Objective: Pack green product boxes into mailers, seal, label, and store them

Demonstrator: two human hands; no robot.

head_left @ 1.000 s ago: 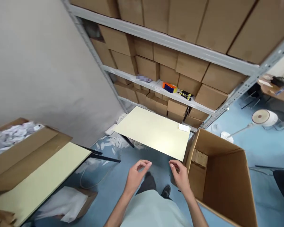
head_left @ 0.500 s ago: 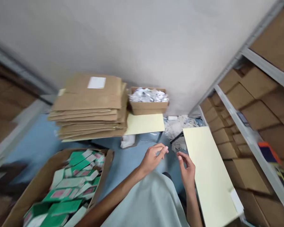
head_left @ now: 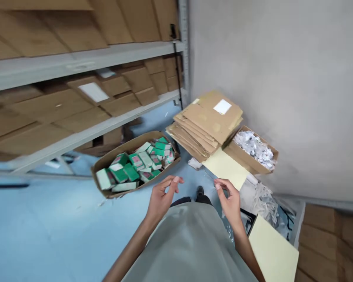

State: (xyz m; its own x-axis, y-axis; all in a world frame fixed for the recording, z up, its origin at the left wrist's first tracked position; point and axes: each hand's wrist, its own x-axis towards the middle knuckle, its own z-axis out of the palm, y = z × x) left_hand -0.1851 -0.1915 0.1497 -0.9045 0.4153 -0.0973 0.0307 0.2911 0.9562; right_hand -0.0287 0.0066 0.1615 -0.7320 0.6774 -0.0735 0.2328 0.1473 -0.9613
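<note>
My left hand (head_left: 164, 194) hovers in front of my body, fingers loosely bent and the thumb apart from the palm, with nothing in it. It is nearest to a large open carton (head_left: 94, 172) full of green and white small boxes (head_left: 131, 172). My right hand (head_left: 230, 199) is held up at about the same height, also empty, its fingers slightly curved with a gap to the thumb. Behind it shows a pale yellow tabletop (head_left: 226, 166). A stack of flattened cardboard boxes (head_left: 208, 117) lies on that table.
An open carton of shredded paper (head_left: 254, 150) stands beside the stack. More paper shreds (head_left: 264, 203) lie on the floor near a second yellow table (head_left: 273, 250). Shelving (head_left: 76, 64) packed with brown cartons (head_left: 138, 82) runs along the left. Blue floor (head_left: 55, 227) stretches below it.
My view has swung to the left, so the stack and the green-box carton now appear farther right and the left shelving fills more of the picture. Both hands stay raised and empty.
</note>
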